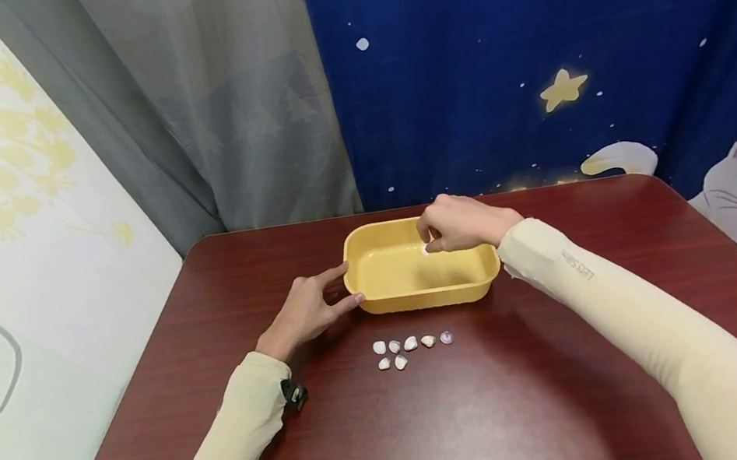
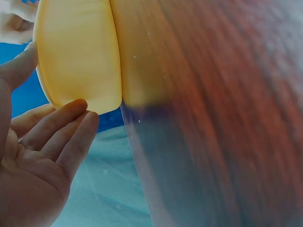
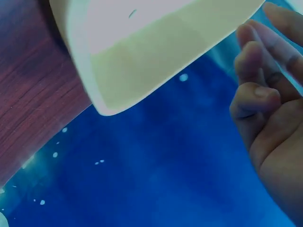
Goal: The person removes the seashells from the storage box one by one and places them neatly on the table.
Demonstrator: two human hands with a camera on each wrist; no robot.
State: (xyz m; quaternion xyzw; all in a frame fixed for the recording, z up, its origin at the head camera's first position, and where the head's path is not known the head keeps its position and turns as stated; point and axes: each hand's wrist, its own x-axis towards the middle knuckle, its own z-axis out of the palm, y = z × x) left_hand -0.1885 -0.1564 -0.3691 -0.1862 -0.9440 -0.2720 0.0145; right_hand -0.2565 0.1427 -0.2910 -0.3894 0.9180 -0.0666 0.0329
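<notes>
A yellow plastic basin (image 1: 424, 299), oblong with rounded corners, stands toward the far side of the table. My left hand (image 1: 305, 309) holds its left end, thumb at the near corner of the rim and fingers against the outer wall. In the left wrist view those fingers (image 2: 71, 137) lie along the basin's outside. Over the basin's right half is my right hand (image 1: 459, 221), fingers bent down, pinching a small white seashell (image 1: 425, 250). In the right wrist view that shell is hidden; the curled fingers (image 3: 258, 97) show beside the rim.
Several small seashells (image 1: 410, 343) lie in two short rows on the dark red wooden table (image 1: 438, 424), in front of the basin. Behind the table hang a grey curtain (image 1: 238, 107) and a blue starry curtain (image 1: 457, 52). A white patterned wall (image 1: 11, 256) runs along the left.
</notes>
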